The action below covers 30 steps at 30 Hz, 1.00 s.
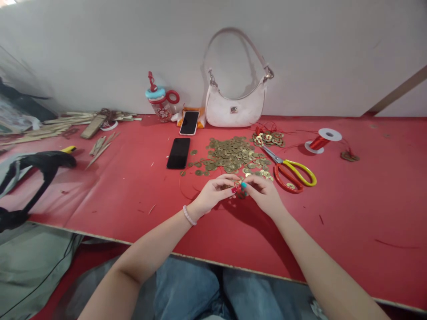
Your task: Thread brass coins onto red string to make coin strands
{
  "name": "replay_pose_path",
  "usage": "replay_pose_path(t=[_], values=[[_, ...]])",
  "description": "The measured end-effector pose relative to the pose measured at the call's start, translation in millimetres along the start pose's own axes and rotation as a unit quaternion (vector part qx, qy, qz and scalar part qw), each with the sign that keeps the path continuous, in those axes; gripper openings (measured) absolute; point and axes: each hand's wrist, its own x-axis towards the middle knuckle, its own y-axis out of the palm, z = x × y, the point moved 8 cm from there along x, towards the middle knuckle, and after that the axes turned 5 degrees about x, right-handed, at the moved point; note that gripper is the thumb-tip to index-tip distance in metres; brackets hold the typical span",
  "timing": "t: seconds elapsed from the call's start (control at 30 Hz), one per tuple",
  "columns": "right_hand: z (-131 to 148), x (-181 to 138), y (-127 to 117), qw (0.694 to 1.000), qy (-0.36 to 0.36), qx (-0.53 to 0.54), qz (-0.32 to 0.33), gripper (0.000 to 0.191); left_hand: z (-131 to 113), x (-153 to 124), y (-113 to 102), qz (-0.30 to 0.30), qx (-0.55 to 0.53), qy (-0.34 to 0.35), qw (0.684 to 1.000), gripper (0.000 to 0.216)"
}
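Observation:
My left hand (216, 192) and my right hand (263, 192) meet over the near side of the coin pile, fingertips pinched together. Between them is red cord (239, 188), with what look like a few coins partly hidden behind the fingers. A loose end of the cord trails out to the left over the table. Just beyond my hands spreads a heap of brass-coloured coins (233, 153) with holes in them. Scissors (290, 171) with one red and one yellow handle lie right of my right hand. Behind them is a bunch of coins tied with red cord (270, 137).
On the red table (367, 200) a spool of red cord (322, 141) and a small tied coin bunch (349, 155) lie right. A black phone (179, 153), another phone (189, 122), a cup (160, 104) and a white handbag (235, 104) stand beyond. Bamboo strips (60, 126) lie left.

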Motion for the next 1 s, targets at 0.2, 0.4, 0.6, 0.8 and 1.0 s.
replay_pose_path(t=[0.2,0.4,0.6,0.8,1.0], values=[[-4.7,1.9,16.9,0.998,0.023,-0.019,0.055,0.019,12.7,-1.3,-8.3,-0.046,-0.045,-0.061,0.996,0.023],[3.7,-0.1,8.2,0.998,-0.018,-0.056,0.002,0.015,10.9,0.1,-9.8,-0.054,-0.001,-0.043,0.998,0.023],[34.4,-7.1,-0.8,0.972,-0.181,-0.144,-0.05,0.011,0.0,0.3,-8.4,-0.068,0.07,-0.007,0.995,0.018],[20.3,-6.1,4.9,0.991,-0.11,-0.071,-0.024,0.008,2.0,0.8,-12.3,-0.08,0.086,-0.005,0.993,0.018],[-3.3,-5.1,11.8,0.999,-0.002,0.044,-0.015,0.016,5.9,2.4,-19.3,-0.097,0.093,0.006,0.991,0.02]])
